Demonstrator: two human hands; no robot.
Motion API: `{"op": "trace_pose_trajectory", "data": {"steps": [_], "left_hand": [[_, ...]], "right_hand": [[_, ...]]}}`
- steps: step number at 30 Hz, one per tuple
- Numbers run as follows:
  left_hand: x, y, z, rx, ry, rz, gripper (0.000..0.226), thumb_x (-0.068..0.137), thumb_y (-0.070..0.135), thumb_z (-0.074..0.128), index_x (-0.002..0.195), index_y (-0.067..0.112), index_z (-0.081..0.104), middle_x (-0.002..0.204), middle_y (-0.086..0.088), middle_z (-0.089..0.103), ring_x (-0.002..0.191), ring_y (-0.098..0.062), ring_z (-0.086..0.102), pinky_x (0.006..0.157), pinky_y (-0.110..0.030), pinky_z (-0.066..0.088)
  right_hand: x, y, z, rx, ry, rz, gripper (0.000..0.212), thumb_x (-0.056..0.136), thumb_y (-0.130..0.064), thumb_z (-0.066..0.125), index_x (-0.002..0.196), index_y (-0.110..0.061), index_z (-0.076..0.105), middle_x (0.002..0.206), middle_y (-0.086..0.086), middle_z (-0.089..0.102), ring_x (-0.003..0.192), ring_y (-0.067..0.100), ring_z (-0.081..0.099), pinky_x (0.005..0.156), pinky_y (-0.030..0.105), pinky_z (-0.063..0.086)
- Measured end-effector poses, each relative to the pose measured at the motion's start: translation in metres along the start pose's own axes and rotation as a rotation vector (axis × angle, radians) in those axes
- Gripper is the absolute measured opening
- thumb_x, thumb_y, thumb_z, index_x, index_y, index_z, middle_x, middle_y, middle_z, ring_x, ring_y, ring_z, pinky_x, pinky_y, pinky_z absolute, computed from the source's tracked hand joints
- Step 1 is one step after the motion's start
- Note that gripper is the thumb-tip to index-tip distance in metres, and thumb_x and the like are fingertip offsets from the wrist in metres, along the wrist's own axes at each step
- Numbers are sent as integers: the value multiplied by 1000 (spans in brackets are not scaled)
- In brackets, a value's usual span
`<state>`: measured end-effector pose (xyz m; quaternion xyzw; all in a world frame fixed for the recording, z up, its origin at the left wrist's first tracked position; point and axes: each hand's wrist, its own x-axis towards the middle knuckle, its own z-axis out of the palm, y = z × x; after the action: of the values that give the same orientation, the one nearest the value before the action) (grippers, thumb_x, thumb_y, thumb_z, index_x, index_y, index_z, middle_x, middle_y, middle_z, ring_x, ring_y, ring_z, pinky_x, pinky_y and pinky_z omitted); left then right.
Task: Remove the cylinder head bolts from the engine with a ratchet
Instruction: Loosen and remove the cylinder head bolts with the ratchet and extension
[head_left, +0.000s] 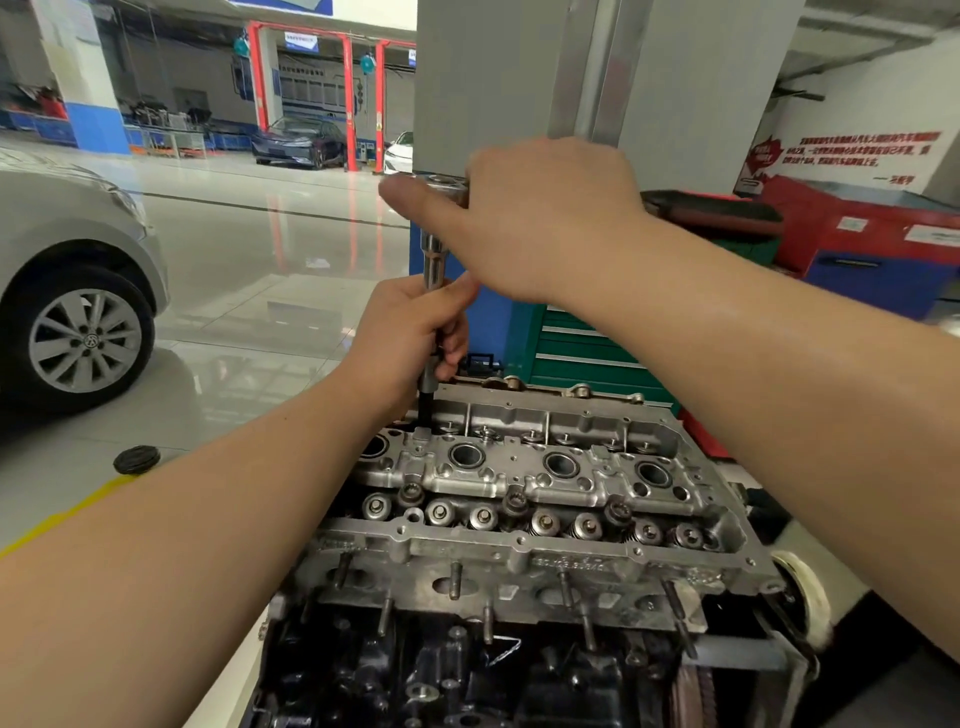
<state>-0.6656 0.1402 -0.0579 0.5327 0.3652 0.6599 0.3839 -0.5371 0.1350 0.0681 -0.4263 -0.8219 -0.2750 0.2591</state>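
Ratchet (441, 183) upright, both hands gripping

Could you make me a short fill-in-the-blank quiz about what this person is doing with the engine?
1. The left hand grips the upright ____ of the ratchet.
2. The right hand covers the ratchet's ____.
3. The tool goes down into the cylinder head at its far ____ corner.
4. The car beside the engine is ____.

Answers: shaft; top; left; silver
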Motion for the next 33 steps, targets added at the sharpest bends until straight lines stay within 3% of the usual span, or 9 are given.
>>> {"op": "trace_pose_trajectory", "data": {"steps": [6, 13, 16, 19, 22, 26, 29, 31, 33], "left_hand": [[0, 1, 8, 82, 57, -3, 56, 102, 39, 67, 59, 22, 36, 44, -3, 34, 37, -22, 32, 41, -24, 30], [-1, 1, 3, 67, 8, -37, 53, 105, 34, 63, 62, 22, 34, 47, -2, 28, 38, -19, 29, 42, -23, 27], [0, -1, 3, 98, 121, -31, 52, 102, 42, 65, 64, 20, 38, 46, -2, 37, 39, -20, 37, 40, -24, 32], [3, -6, 8, 144, 205, 19, 51, 102, 49, 63, 70, 16, 41, 47, -3, 43, 39, -20, 40, 38, -24, 33], [7, -8, 14, 218, 234, 48, 55, 100, 52, 62, 71, 10, 43, 46, -4, 41, 38, -19, 38, 37, -23, 32], [5, -5, 9, 209, 248, 8, 58, 99, 51, 64, 70, 6, 42, 49, -10, 37, 39, -21, 36, 39, -24, 32], [0, -2, 7, 103, 159, -19, 55, 103, 41, 64, 61, 20, 35, 44, -2, 32, 35, -20, 29, 41, -24, 28], [-2, -1, 8, 81, 108, -14, 55, 106, 35, 62, 59, 25, 33, 43, 3, 30, 34, -17, 26, 40, -22, 27], [-4, 0, 7, 77, 91, -12, 54, 107, 34, 60, 60, 25, 33, 44, 5, 29, 34, -16, 26, 40, -21, 27]], "right_hand": [[7, 21, 6, 107, -74, -119, 67, 95, -79, 21, 76, -24, 53, 68, -5, 53, 63, 14, 48, 55, 32, 27], [35, 53, 23, 423, -346, -268, 80, 82, -86, 27, 133, -34, 59, 122, -12, 64, 119, 15, 55, 110, 46, 38], [35, 47, 21, 409, -329, -229, 79, 82, -90, 29, 111, -26, 65, 108, -4, 69, 104, 21, 64, 89, 44, 51], [22, 37, 12, 37, -112, -131, 88, 78, -98, 15, 74, -23, 61, 69, -1, 58, 65, 20, 55, 53, 31, 31], [7, 20, -3, -271, 2, -62, 88, 78, -97, 10, 58, -21, 50, 60, 2, 48, 53, 19, 39, 51, 28, 23], [13, 11, -3, -159, -17, -109, 72, 91, -84, 23, 61, -22, 42, 63, -1, 41, 55, 17, 36, 52, 29, 22], [27, 30, 2, 70, -192, -241, 70, 93, -81, 22, 77, -23, 58, 76, -1, 56, 82, 22, 57, 82, 42, 45], [32, 41, 5, 148, -281, -339, 75, 87, -82, 17, 104, -26, 65, 98, -4, 62, 115, 23, 53, 110, 52, 29], [34, 47, 9, 291, -354, -348, 71, 89, -79, 20, 121, -31, 61, 108, -6, 62, 118, 23, 54, 107, 49, 34]]}}
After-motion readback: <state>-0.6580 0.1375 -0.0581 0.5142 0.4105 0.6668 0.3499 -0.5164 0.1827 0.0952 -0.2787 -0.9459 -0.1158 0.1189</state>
